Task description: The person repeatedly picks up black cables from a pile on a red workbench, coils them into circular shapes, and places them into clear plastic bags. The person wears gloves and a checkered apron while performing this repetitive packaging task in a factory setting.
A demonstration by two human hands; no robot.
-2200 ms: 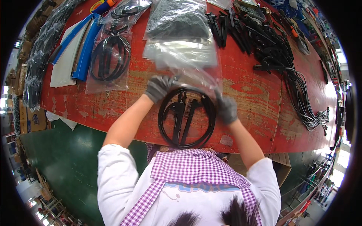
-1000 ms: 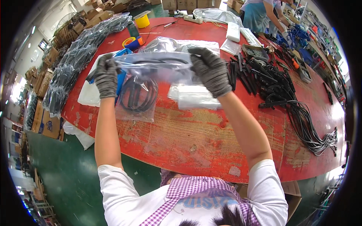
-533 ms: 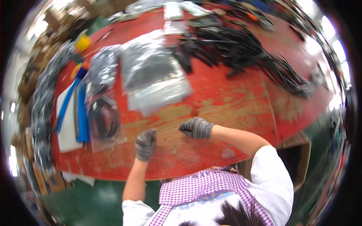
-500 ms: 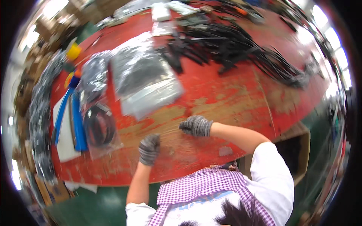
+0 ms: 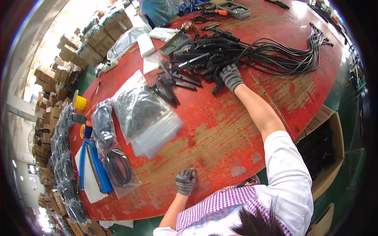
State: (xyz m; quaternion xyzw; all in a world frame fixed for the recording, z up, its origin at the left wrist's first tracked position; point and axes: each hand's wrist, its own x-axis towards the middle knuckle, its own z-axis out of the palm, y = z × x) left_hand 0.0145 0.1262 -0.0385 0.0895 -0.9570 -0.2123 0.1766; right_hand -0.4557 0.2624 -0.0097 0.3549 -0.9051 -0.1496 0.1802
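My right hand (image 5: 231, 77), in a striped grey glove, reaches far across the table. Its bent fingers are closed on a black plastic part at the near edge of a pile of black parts (image 5: 208, 55); the fingertips are partly hidden. Thin black cables (image 5: 275, 59) trail from that pile to the right. Close to my body, my left hand (image 5: 185, 181) rests near the table's front edge, gloved alike. Its fingers are curled in, and nothing shows in them. Left of the pile lie several loose short black pieces (image 5: 167, 88).
A clear bag of black parts (image 5: 138, 108) lies on the red table (image 5: 220, 137), with plain clear bags (image 5: 157, 133) beside it. Farther left are bagged cables (image 5: 118, 167), a blue tool (image 5: 98, 169) and tape rolls (image 5: 80, 103). An open carton (image 5: 334, 157) stands at right.
My right hand has stretched forward and right from mid-table to the black pile and closed on a part there. My left hand stays curled near the front edge. The view has shifted.
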